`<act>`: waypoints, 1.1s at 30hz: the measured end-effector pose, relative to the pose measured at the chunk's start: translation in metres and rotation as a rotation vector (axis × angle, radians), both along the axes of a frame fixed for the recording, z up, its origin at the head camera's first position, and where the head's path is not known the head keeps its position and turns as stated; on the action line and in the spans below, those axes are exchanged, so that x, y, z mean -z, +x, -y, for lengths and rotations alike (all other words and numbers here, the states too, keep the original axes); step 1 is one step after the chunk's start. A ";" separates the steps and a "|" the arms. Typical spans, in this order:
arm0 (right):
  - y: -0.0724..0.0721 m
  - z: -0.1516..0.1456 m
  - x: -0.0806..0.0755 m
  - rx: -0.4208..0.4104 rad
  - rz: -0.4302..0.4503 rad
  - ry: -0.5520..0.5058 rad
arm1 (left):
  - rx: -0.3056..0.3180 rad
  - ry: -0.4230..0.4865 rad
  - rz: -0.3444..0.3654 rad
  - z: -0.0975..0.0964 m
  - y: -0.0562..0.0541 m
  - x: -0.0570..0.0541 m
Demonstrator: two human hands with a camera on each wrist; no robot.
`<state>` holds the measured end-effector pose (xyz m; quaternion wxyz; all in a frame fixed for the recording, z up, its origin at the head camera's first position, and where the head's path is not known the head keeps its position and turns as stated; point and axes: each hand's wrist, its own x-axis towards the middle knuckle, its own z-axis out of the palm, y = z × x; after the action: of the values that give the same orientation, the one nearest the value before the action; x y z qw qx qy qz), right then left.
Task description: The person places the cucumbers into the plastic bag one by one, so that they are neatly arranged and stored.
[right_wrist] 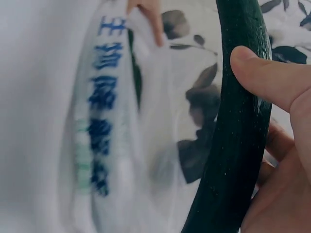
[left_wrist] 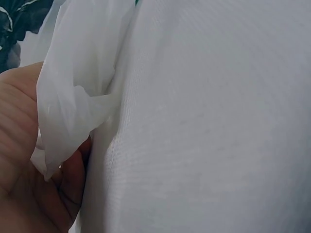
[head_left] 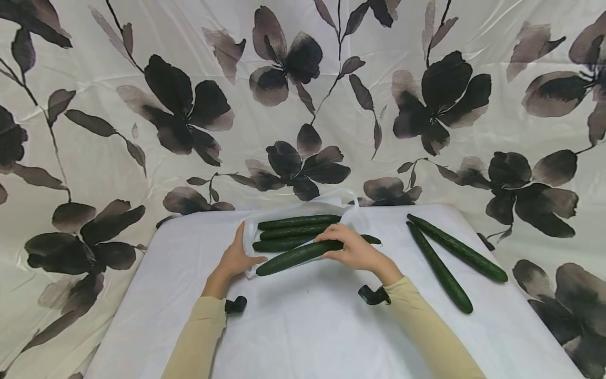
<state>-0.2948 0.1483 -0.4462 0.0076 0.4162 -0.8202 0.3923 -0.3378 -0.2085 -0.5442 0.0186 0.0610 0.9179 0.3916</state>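
Note:
A white, see-through plastic bag (head_left: 249,237) lies at the back of the table with three cucumbers (head_left: 298,231) side by side in it. My left hand (head_left: 234,256) grips the bag's left edge; in the left wrist view the thin plastic (left_wrist: 73,97) lies between its thumb side and curled fingers. My right hand (head_left: 352,250) grips another cucumber (head_left: 298,257) near its right part, thumb on one side and fingers on the other. This cucumber slants across the front of the bag, its left end close to my left thumb. Blue printed characters (right_wrist: 103,111) show on the bag.
Two more cucumbers (head_left: 442,268) (head_left: 459,247) lie on the right of the white-covered table (head_left: 303,331), their far ends close together. A pale cloth with dark flowers (head_left: 284,63) hangs behind the table. Small black devices (head_left: 374,295) sit at both wrists.

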 end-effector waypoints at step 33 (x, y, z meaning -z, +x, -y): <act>-0.080 0.103 -0.017 0.071 -0.052 -0.255 | -0.046 -0.094 0.001 -0.005 0.000 0.003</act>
<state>-0.3749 0.0451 -0.4287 0.0957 0.3928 -0.7774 0.4819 -0.3383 -0.2031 -0.5471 0.0130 0.0387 0.9365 0.3484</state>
